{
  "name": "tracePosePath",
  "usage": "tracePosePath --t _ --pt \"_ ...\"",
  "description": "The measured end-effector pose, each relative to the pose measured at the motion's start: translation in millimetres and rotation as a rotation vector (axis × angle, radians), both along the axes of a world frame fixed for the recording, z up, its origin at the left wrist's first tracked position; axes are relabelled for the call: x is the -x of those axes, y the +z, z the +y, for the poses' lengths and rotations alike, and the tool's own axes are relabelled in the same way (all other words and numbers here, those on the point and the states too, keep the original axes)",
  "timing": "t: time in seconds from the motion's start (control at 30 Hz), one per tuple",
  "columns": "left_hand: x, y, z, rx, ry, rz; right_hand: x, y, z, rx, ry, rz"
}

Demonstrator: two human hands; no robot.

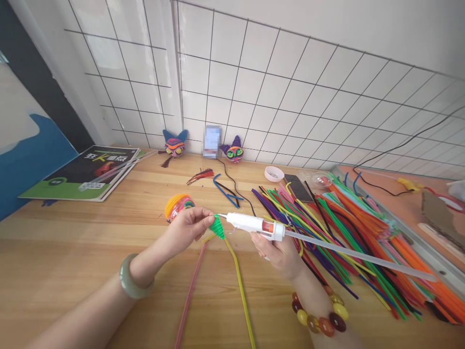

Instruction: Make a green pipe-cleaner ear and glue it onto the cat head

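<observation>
My left hand (191, 227), with a pale green bangle at its wrist, pinches a green coiled pipe-cleaner cone (218, 228) by its upper edge. In my right hand (278, 252) is a white glue gun (254, 224), its metal tip pointing left at the top of the green cone, touching it or very near. A long clear glue stick (359, 254) runs out of the gun's back to the right. Behind my left hand sits a round ball of coloured coils (178, 206). One pink pipe cleaner (191, 295) and one yellow pipe cleaner (238, 276) lie below the cone.
Many coloured pipe cleaners (378, 242) cover the right side. Two finished cat-like heads (175, 145) and a phone (211, 141) stand by the tiled wall. A pink bowl (274, 173) and a dark phone (298, 188) lie behind the pile; a book (87, 172) is at left.
</observation>
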State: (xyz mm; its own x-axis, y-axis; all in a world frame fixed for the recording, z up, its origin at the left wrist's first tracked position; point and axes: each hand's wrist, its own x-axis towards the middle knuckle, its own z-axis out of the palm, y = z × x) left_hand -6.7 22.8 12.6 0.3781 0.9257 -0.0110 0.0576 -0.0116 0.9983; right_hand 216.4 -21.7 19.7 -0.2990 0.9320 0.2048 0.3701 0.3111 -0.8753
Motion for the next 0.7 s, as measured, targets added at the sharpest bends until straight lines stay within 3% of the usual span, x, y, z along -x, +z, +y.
tracePosePath --t 0.7 --pt "1.1 0.9 -0.9 -0.012 0.003 -0.009 -0.7 -1.6 0.2 0.014 0.004 -0.001"
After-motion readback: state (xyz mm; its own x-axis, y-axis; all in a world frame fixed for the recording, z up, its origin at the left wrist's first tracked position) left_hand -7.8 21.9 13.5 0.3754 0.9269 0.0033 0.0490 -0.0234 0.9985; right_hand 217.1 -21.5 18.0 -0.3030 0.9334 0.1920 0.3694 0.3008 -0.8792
